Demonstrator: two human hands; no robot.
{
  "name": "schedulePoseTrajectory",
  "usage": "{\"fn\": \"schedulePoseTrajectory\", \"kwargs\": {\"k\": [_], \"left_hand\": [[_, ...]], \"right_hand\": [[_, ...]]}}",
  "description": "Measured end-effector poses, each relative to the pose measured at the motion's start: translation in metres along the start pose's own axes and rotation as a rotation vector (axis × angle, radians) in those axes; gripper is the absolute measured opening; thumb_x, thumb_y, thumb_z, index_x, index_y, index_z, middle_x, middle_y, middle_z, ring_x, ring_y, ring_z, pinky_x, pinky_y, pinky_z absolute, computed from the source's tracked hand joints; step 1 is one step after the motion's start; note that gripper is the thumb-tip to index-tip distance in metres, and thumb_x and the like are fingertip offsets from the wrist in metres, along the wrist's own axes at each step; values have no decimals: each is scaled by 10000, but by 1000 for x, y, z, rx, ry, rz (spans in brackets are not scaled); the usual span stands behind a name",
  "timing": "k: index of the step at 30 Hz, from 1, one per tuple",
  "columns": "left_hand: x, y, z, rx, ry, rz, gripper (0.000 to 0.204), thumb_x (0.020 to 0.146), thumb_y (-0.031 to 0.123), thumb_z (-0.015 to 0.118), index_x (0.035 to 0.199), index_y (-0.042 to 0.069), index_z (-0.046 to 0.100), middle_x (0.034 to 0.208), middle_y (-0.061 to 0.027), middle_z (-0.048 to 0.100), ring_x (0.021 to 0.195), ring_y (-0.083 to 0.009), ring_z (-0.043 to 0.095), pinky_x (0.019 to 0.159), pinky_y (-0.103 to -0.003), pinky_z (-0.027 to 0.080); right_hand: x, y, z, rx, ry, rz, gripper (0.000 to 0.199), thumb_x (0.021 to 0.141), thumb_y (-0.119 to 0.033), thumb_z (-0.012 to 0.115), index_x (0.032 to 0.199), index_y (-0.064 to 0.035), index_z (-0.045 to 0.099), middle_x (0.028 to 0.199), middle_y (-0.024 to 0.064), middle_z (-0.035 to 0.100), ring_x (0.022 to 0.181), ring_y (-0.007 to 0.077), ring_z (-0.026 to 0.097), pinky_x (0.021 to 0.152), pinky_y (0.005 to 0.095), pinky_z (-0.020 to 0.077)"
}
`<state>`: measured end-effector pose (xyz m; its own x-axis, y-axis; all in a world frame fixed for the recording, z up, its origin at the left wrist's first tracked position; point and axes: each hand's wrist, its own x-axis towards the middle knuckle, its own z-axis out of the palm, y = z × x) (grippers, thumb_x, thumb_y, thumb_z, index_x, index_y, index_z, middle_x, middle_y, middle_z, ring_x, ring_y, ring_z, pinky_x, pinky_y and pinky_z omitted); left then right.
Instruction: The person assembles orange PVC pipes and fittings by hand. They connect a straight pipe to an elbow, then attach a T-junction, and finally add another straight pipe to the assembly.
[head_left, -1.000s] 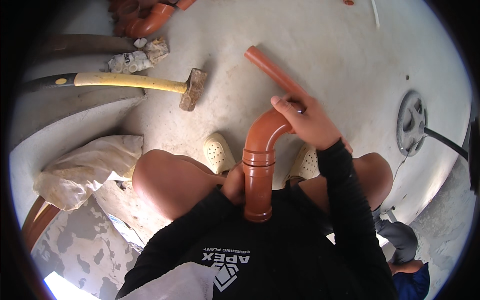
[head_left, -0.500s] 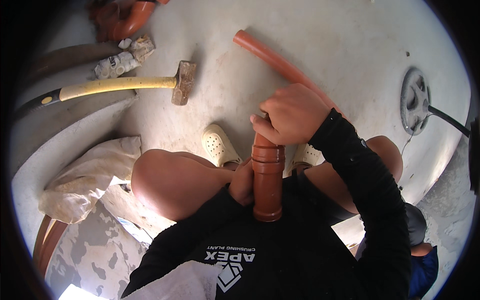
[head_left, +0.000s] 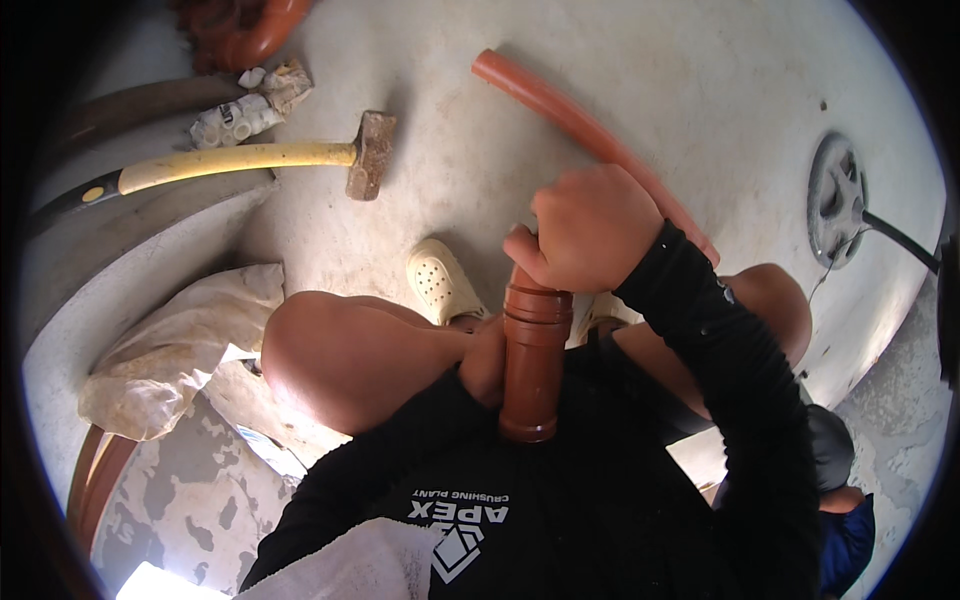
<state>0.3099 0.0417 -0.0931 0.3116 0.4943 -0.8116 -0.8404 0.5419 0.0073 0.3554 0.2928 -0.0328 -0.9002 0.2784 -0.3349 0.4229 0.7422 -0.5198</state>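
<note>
Right hand (head_left: 590,228) clenched over top of orange pipe fitting (head_left: 533,360), fitting upright between knees, close to chest. Left hand (head_left: 487,360) mostly hidden behind fitting; grip cannot be told. Long orange pipe (head_left: 570,115) slants across pale concrete floor (head_left: 700,90), far side, partly hidden by right hand. Hammer (head_left: 365,155), yellow handle, rusty head, far left. Crumpled sack (head_left: 170,350) left. Round metal drain cover (head_left: 835,200) right.

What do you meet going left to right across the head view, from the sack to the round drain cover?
Sack → hammer head → pale clog → brown pipe fitting → right hand gripping the fitting's top → round drain cover.
</note>
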Motion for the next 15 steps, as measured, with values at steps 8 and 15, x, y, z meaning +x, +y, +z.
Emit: {"fn": "schedulePoseTrajectory", "kwargs": {"k": [8, 15], "left_hand": [[-35, 91, 57, 508, 480, 927, 471, 1197, 365, 371, 1296, -10, 639, 1145, -114, 709, 1007, -182, 675, 964, -342, 535], [-54, 181, 95, 1107, 432, 1559, 308, 1163, 261, 514, 1254, -22, 596, 928, -102, 659, 888, -213, 641, 856, -335, 517]], "right_hand": [[7, 11, -47, 477, 689, -154, 313, 928, -311, 781, 1002, -8, 764, 868, 181, 741, 801, 305, 716, 731, 398, 592], [-4, 30, -73, 1540, 574, 43, 678, 1047, -370, 745, 1497, 57, 471, 1211, 120, 686, 1162, 196, 670, 852, 326, 598]]}}
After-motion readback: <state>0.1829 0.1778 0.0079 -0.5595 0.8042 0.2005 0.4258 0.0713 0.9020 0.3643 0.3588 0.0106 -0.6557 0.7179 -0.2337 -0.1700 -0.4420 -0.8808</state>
